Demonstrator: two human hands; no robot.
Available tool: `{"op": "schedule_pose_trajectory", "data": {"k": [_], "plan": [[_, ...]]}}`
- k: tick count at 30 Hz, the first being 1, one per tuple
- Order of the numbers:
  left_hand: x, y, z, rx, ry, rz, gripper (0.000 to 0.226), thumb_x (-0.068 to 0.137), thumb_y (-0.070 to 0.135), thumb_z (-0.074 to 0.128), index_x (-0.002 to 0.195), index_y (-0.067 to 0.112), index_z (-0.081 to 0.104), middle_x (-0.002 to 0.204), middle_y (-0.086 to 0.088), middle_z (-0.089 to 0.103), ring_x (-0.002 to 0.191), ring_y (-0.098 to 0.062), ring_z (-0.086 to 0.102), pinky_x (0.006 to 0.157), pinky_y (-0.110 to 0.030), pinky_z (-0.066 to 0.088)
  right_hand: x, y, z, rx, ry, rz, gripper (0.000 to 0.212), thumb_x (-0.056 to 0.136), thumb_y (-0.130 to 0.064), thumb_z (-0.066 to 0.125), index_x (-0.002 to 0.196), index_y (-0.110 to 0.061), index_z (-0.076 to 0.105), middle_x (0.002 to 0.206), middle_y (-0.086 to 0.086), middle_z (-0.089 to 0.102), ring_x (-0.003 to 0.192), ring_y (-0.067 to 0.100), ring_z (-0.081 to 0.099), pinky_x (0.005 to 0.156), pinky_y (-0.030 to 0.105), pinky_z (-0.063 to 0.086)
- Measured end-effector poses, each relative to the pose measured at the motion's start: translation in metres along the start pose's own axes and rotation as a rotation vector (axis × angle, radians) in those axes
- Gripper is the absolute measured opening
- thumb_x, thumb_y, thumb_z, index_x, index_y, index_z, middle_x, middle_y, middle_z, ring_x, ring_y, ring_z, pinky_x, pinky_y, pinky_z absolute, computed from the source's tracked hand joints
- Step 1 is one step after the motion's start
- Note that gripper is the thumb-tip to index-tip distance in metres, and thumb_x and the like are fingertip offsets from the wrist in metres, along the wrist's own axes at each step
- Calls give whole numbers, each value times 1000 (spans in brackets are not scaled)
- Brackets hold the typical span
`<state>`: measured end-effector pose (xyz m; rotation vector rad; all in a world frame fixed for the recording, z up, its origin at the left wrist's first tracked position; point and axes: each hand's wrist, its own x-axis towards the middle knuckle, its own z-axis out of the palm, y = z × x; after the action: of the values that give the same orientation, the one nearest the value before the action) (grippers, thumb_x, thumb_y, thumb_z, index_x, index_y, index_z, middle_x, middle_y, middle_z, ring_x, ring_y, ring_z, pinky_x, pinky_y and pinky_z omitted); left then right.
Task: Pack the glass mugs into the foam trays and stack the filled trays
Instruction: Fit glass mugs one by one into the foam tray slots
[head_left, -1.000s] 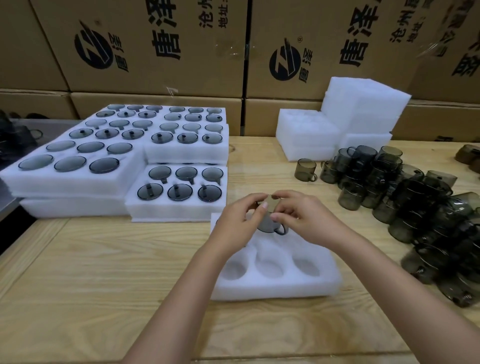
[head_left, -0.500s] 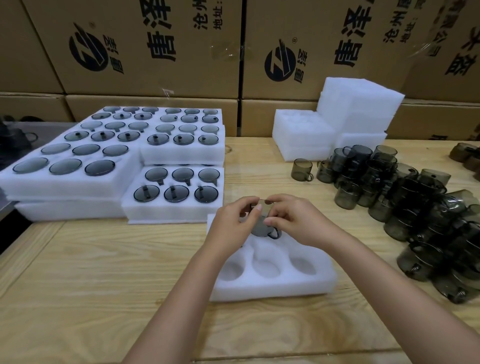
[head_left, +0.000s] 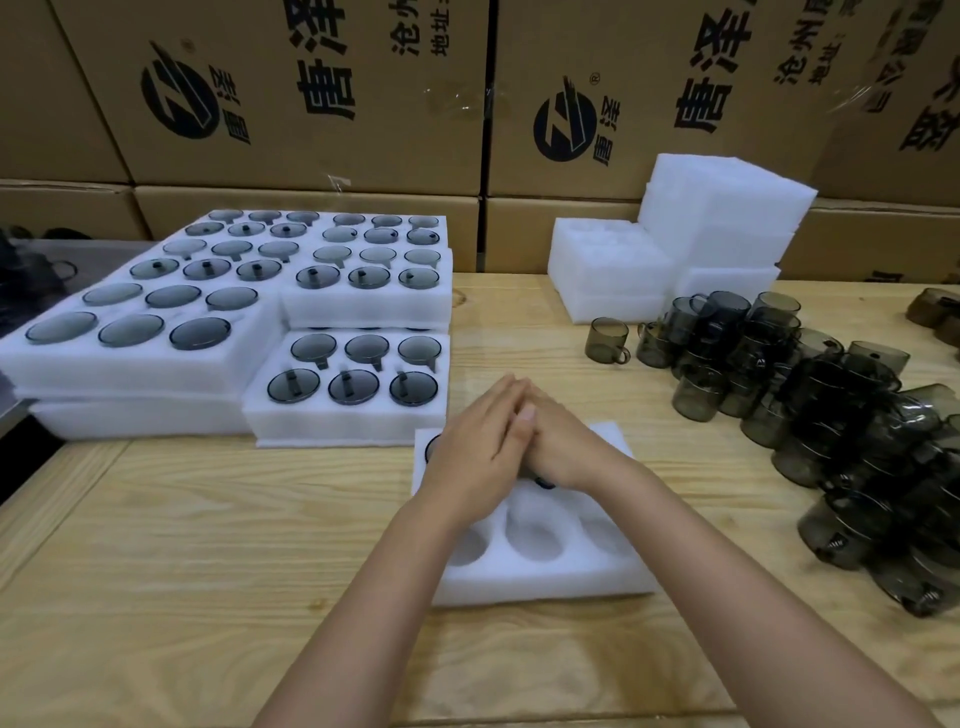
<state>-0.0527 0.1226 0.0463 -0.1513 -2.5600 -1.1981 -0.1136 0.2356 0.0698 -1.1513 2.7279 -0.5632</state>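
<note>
A white foam tray (head_left: 540, 577) lies in front of me on the wooden table. Both my hands lie flat over its far row with straight fingers, my left hand (head_left: 475, 449) partly over my right hand (head_left: 563, 452), pressing down on a smoky glass mug (head_left: 543, 482) that is almost wholly hidden beneath them. Another mug (head_left: 432, 448) shows in the far left pocket. The three near pockets hold nothing. A heap of loose smoky mugs (head_left: 831, 415) lies at the right.
Filled foam trays (head_left: 358, 384) stand stacked at the left and back left. A pile of unfilled foam trays (head_left: 675, 244) sits at the back right. Cardboard boxes (head_left: 311, 104) line the wall behind the table. One single mug (head_left: 607, 340) stands apart.
My hands were pinching a mug above the tray's far row; now they have come down and flattened over it, pressing it into the tray.
</note>
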Motion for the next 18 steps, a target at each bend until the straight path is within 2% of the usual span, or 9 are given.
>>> {"op": "schedule_pose_trajectory", "data": {"k": [3,5,7,14,16,18], "plan": [[0,-6,7,272,-120,-69,59,101,47,18,151,17,22,159,4,19,146,-6,11,119,-32,7,0,5,9,-184,-151,91,62,97,-27,35,152,-26,4,160,-5,-1,146,20,-9,118,46,-3],[0,-7,12,463,-188,-100,60,101,45,15,152,13,15,160,1,15,147,-8,7,119,-33,0,-5,10,18,-278,-175,99,65,99,-33,30,151,-25,-8,159,-7,-12,144,18,-20,116,44,-11],[0,-7,14,524,-216,-124,61,101,43,15,152,10,11,161,-3,12,147,-10,5,118,-32,-4,-7,10,22,-323,-172,106,66,99,-36,28,150,-23,-12,158,-7,-16,143,17,-23,116,43,-14],[-1,-6,12,529,-250,-119,62,101,44,14,153,10,7,161,-1,10,147,-10,4,119,-33,-1,-8,11,26,-301,-143,121,67,98,-40,28,150,-24,-12,159,-8,-9,145,18,-15,116,43,-12],[-1,-6,12,531,-241,-110,62,101,45,14,153,12,9,161,0,11,147,-10,7,119,-34,1,-8,13,28,-261,-121,123,65,98,-40,28,150,-27,-6,159,-8,0,146,19,-3,117,43,-7],[-2,-5,11,526,-219,-102,63,100,48,14,153,14,10,160,0,15,146,-10,10,118,-34,4,-7,13,26,-227,-96,99,59,98,-39,29,151,-26,7,155,-4,19,142,20,16,117,44,2]]}}
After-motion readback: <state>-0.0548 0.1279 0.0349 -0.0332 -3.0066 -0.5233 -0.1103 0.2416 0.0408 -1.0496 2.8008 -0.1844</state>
